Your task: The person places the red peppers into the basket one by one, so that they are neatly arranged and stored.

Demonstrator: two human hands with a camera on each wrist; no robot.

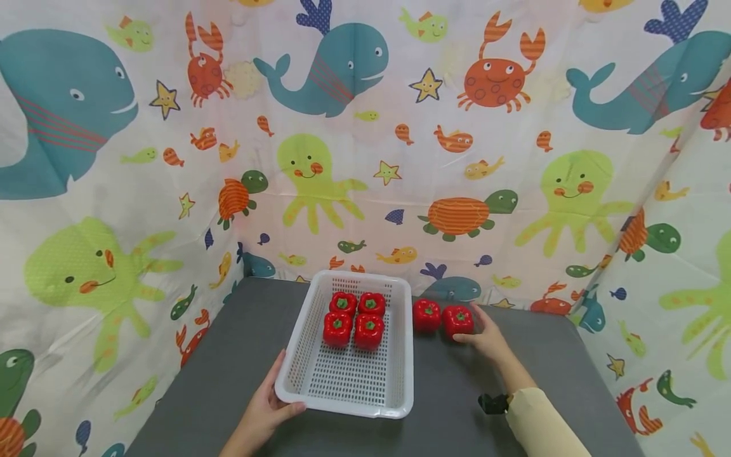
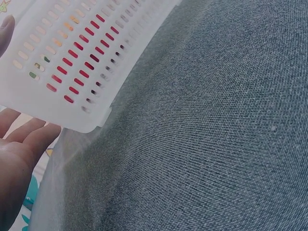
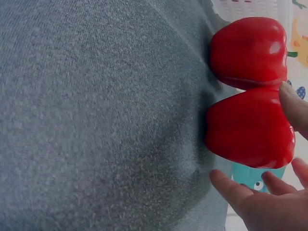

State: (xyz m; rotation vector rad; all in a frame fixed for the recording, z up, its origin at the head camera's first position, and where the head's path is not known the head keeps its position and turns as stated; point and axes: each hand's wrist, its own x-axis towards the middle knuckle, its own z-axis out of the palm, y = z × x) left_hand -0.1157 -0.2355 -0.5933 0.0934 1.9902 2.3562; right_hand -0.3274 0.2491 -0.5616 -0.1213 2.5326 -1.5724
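A white perforated plastic basket (image 1: 356,406) stands on the dark table with several red bell peppers (image 1: 368,331) grouped toward its far end. My left hand (image 1: 264,406) holds the basket's near left corner, thumb on the near side and fingers along the left side. Two more red bell peppers sit side by side to the right of the basket. Around the outer bell pepper (image 3: 250,127) my right hand (image 1: 485,336) is spread, its thumb at the upper part and its other fingers apart from it. The inner bell pepper (image 3: 248,53) stands between that one and the basket.
A dark grey cloth-like surface covers the table (image 1: 211,374). Behind and at both sides hangs a white curtain (image 1: 365,209) printed with sea animals, close to the table's far edge. A dark object (image 1: 492,404) is strapped at the right wrist.
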